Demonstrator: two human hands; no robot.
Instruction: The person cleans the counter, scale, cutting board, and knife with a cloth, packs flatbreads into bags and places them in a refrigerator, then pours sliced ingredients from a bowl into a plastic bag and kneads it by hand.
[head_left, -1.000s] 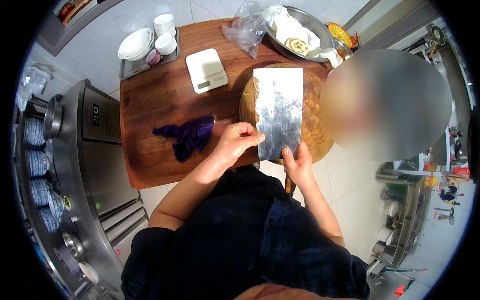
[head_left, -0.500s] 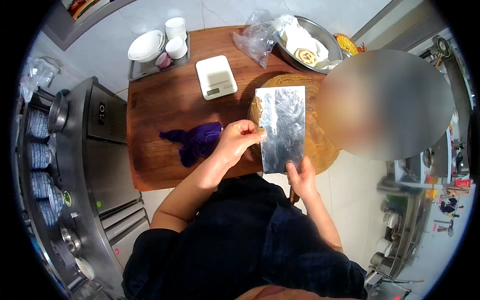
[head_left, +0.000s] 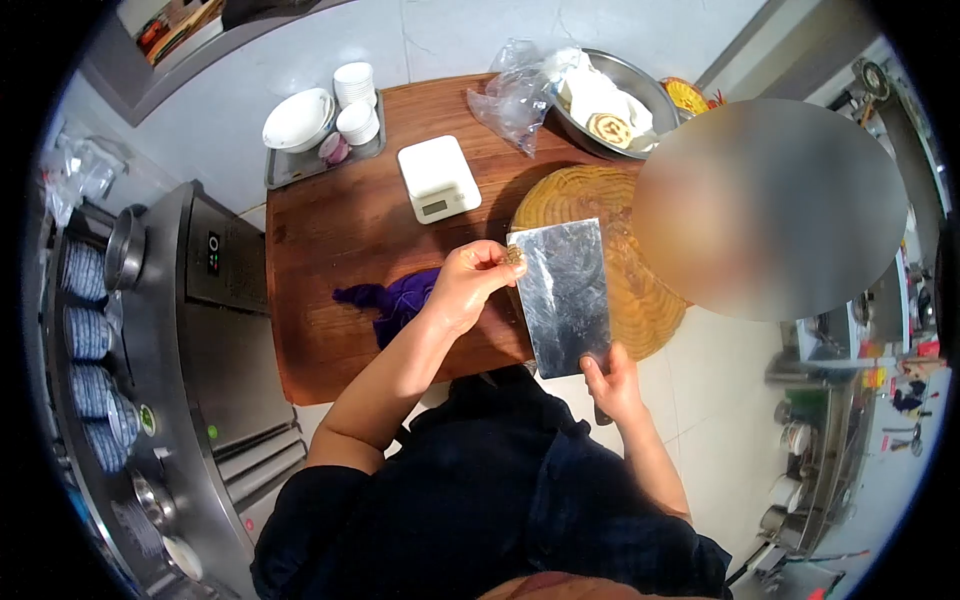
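Observation:
My right hand (head_left: pixel 616 382) grips the handle end of a broad cleaver (head_left: pixel 562 298), its thumb on the wet, smeared blade. The blade is held over the near left part of a round wooden chopping block (head_left: pixel 650 290). At the blade's upper left corner my left hand (head_left: pixel 478 280) is closed, with a small clump of brown bits (head_left: pixel 513 256) pinched between thumb and fingers. A purple cloth (head_left: pixel 402 300) lies on the wooden table, partly hidden behind my left forearm.
On the table (head_left: pixel 330 235) stand a white scale (head_left: pixel 438 178), a tray (head_left: pixel 287 172) with bowls and cups, a plastic bag (head_left: pixel 512 95) and a metal basin (head_left: pixel 650 95) holding cloth and a rolled piece of dough. A blurred patch hides the right side.
My left hand has moved up along the blade's left edge to its upper corner, and the brown bits along that edge are gone. The cleaver has come lower and tilted slightly.

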